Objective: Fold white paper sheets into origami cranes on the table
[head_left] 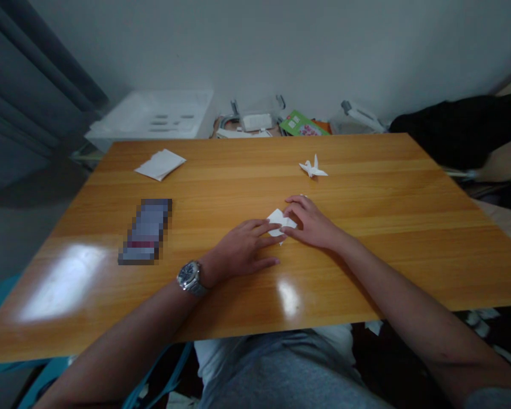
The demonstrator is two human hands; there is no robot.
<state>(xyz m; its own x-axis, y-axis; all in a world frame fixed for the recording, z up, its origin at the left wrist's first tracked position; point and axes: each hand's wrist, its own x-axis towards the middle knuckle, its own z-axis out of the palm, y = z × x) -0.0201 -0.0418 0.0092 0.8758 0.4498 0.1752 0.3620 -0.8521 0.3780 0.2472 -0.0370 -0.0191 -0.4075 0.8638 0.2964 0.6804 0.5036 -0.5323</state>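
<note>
A small folded piece of white paper [278,220] lies on the wooden table [366,238] between my two hands. My left hand [243,248], with a metal watch at the wrist, lies flat with fingers stretched out, its fingertips pressing the paper's left side. My right hand [309,221] rests on the paper's right side, fingers curled and pinching its edge. A finished white paper crane [313,167] stands further back on the table, apart from both hands.
A small stack of white paper sheets [160,164] lies at the back left. A blurred dark rectangular object [146,231] lies left of my hands. Behind the table are a white box [153,116], clutter and a black cloth [460,133].
</note>
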